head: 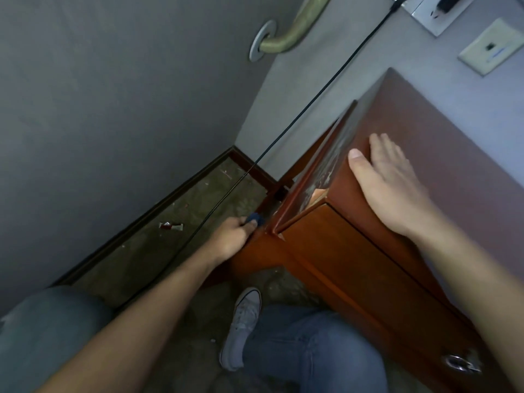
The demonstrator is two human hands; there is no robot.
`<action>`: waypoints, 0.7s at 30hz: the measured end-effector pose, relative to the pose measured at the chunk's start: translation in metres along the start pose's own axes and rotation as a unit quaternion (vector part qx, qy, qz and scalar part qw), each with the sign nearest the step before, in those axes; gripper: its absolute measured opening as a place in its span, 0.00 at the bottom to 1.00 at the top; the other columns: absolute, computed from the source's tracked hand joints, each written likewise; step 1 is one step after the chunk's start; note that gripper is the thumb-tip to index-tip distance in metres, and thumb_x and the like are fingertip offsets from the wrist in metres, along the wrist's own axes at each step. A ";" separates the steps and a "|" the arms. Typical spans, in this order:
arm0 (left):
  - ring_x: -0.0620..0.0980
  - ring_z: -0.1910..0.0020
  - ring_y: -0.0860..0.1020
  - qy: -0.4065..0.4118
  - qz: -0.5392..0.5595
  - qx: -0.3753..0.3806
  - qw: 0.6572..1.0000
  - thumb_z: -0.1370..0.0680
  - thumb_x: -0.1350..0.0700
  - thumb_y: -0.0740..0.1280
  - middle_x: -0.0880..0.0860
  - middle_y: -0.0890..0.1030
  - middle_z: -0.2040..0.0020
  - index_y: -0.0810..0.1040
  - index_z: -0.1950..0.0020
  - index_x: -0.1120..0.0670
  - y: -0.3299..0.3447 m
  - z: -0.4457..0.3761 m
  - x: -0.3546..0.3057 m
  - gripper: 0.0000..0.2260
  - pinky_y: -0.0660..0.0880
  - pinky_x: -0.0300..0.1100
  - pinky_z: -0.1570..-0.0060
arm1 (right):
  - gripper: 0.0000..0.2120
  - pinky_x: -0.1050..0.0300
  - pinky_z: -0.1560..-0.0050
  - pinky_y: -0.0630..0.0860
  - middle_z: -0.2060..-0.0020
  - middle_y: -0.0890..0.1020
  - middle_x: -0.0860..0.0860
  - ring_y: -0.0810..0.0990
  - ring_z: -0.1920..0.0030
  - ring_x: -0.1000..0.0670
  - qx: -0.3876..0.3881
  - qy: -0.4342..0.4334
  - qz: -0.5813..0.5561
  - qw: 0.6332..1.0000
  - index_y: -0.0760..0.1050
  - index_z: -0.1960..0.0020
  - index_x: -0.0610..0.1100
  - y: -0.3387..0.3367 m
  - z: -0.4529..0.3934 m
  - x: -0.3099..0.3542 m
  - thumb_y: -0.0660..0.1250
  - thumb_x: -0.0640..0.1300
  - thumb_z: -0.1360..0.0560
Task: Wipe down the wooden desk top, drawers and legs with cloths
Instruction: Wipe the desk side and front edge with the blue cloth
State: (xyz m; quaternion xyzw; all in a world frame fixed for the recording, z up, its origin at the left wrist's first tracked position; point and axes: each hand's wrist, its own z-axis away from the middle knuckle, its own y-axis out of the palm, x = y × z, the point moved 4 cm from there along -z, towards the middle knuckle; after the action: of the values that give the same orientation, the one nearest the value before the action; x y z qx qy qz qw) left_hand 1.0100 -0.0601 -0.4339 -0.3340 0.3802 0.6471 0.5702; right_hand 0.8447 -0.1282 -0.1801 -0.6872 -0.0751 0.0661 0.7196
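Carpet (198, 199): black cord (297, 120) (wrapper (171, 226) beside)

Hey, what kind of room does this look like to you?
Probably a hotel or guest room corner. A wooden desk stands against a grey wall with wall plates above it, a carpeted floor with dark baseboard, and a lever door handle nearby.
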 end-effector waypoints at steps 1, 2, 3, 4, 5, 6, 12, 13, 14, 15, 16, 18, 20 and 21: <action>0.57 0.46 0.84 0.013 0.008 0.000 1.000 0.14 0.49 0.62 0.57 0.86 0.49 0.82 0.44 0.49 -0.001 0.008 -0.009 0.10 0.74 0.59 0.33 | 0.35 0.50 0.19 0.41 0.17 0.45 0.51 0.43 0.18 0.52 0.001 -0.002 -0.003 1.000 0.44 0.16 0.49 0.000 -0.001 0.001 0.43 0.66 0.16; 0.55 0.44 0.83 0.030 0.016 -0.002 0.999 0.14 0.50 0.61 0.57 0.86 0.46 0.82 0.41 0.49 -0.004 0.016 -0.018 0.10 0.73 0.58 0.32 | 0.35 0.50 0.19 0.42 0.17 0.45 0.50 0.43 0.18 0.52 0.003 -0.005 -0.005 1.000 0.44 0.16 0.49 0.000 -0.001 0.002 0.43 0.66 0.16; 0.54 0.41 0.82 0.054 0.036 0.006 0.998 0.14 0.51 0.61 0.57 0.84 0.42 0.80 0.38 0.50 -0.007 0.026 -0.024 0.10 0.71 0.56 0.29 | 0.35 0.49 0.19 0.42 0.17 0.45 0.50 0.43 0.18 0.51 0.002 -0.008 -0.003 1.000 0.44 0.16 0.48 0.001 -0.001 0.003 0.43 0.65 0.16; 0.52 0.39 0.80 0.085 0.054 0.020 0.995 0.14 0.53 0.60 0.57 0.82 0.37 0.79 0.36 0.49 -0.008 0.038 -0.031 0.10 0.69 0.51 0.27 | 0.35 0.49 0.19 0.42 0.17 0.45 0.50 0.43 0.18 0.51 0.000 -0.011 -0.002 1.000 0.45 0.16 0.48 0.002 -0.001 0.002 0.43 0.65 0.16; 0.46 0.37 0.78 0.132 0.054 0.024 0.990 0.14 0.55 0.60 0.55 0.79 0.32 0.77 0.34 0.47 -0.009 0.050 -0.039 0.11 0.68 0.43 0.29 | 0.35 0.49 0.19 0.42 0.17 0.45 0.50 0.43 0.18 0.51 -0.003 -0.013 -0.001 1.000 0.45 0.16 0.48 0.003 -0.001 0.002 0.43 0.65 0.16; 0.38 0.37 0.77 0.203 0.019 0.029 0.978 0.16 0.57 0.61 0.51 0.77 0.30 0.76 0.35 0.44 -0.010 0.065 -0.050 0.12 0.67 0.36 0.33 | 0.35 0.49 0.19 0.42 0.17 0.46 0.50 0.44 0.18 0.50 -0.006 -0.014 0.000 1.000 0.45 0.16 0.48 0.002 -0.002 0.002 0.43 0.65 0.16; 0.40 0.24 0.66 0.296 -0.171 0.010 0.940 0.17 0.50 0.58 0.43 0.71 0.25 0.71 0.23 0.49 -0.017 0.085 -0.048 0.22 0.62 0.46 0.22 | 0.35 0.45 0.19 0.44 0.17 0.46 0.47 0.44 0.17 0.47 -0.011 -0.019 0.016 1.000 0.45 0.16 0.46 0.003 -0.003 0.004 0.42 0.64 0.16; 0.42 0.25 0.68 0.278 -0.166 0.018 0.946 0.16 0.50 0.58 0.44 0.72 0.26 0.71 0.23 0.49 -0.016 0.072 -0.050 0.21 0.63 0.51 0.22 | 0.35 0.44 0.19 0.45 0.17 0.47 0.46 0.45 0.17 0.47 -0.014 -0.020 0.016 1.000 0.46 0.16 0.45 0.003 -0.005 0.004 0.43 0.64 0.16; 0.43 0.26 0.69 0.253 -0.164 0.034 0.953 0.15 0.52 0.58 0.45 0.74 0.27 0.72 0.23 0.48 -0.013 0.059 -0.054 0.19 0.64 0.53 0.23 | 0.35 0.43 0.19 0.46 0.17 0.48 0.45 0.46 0.17 0.47 -0.020 -0.023 0.018 0.999 0.47 0.16 0.44 0.003 -0.006 0.005 0.43 0.64 0.16; 0.44 0.27 0.71 0.229 -0.173 0.048 0.957 0.14 0.54 0.59 0.46 0.75 0.28 0.72 0.24 0.48 -0.011 0.044 -0.060 0.18 0.65 0.53 0.24 | 0.35 0.42 0.19 0.47 0.17 0.50 0.44 0.47 0.18 0.46 -0.027 -0.026 0.019 0.999 0.48 0.17 0.44 0.002 -0.008 0.005 0.44 0.64 0.16; 0.45 0.29 0.73 0.209 -0.183 0.060 0.959 0.13 0.57 0.59 0.47 0.77 0.30 0.73 0.24 0.48 -0.008 0.031 -0.068 0.17 0.67 0.53 0.25 | 0.35 0.41 0.19 0.48 0.17 0.51 0.44 0.47 0.18 0.46 -0.031 -0.027 0.019 0.999 0.49 0.17 0.43 0.002 -0.009 0.006 0.44 0.63 0.16; 0.47 0.33 0.77 0.185 -0.172 0.077 0.965 0.13 0.58 0.58 0.49 0.81 0.33 0.74 0.25 0.50 -0.001 0.012 -0.083 0.17 0.71 0.53 0.27 | 0.34 0.41 0.19 0.49 0.18 0.52 0.45 0.48 0.18 0.47 -0.031 -0.021 0.015 0.999 0.50 0.17 0.44 0.001 -0.009 0.007 0.45 0.63 0.16; 0.46 0.35 0.79 0.181 -0.160 0.062 0.968 0.13 0.59 0.58 0.50 0.82 0.35 0.74 0.25 0.52 0.006 0.006 -0.091 0.17 0.73 0.50 0.29 | 0.34 0.41 0.20 0.49 0.18 0.53 0.45 0.49 0.18 0.47 -0.033 -0.020 0.008 0.999 0.50 0.17 0.44 0.000 -0.007 0.008 0.46 0.62 0.16; 0.44 0.35 0.78 0.181 -0.160 0.049 0.969 0.13 0.60 0.58 0.50 0.81 0.34 0.74 0.25 0.52 0.007 0.009 -0.092 0.17 0.72 0.46 0.29 | 0.34 0.42 0.20 0.49 0.18 0.53 0.44 0.49 0.18 0.47 -0.038 -0.019 0.002 0.999 0.51 0.17 0.44 -0.002 -0.006 0.009 0.47 0.62 0.16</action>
State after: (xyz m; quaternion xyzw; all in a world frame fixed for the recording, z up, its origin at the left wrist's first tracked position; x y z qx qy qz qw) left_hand 1.0145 -0.0972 -0.3490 -0.4737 0.4505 0.4567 0.6034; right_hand 0.8550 -0.1321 -0.1786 -0.7126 -0.0897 0.0782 0.6914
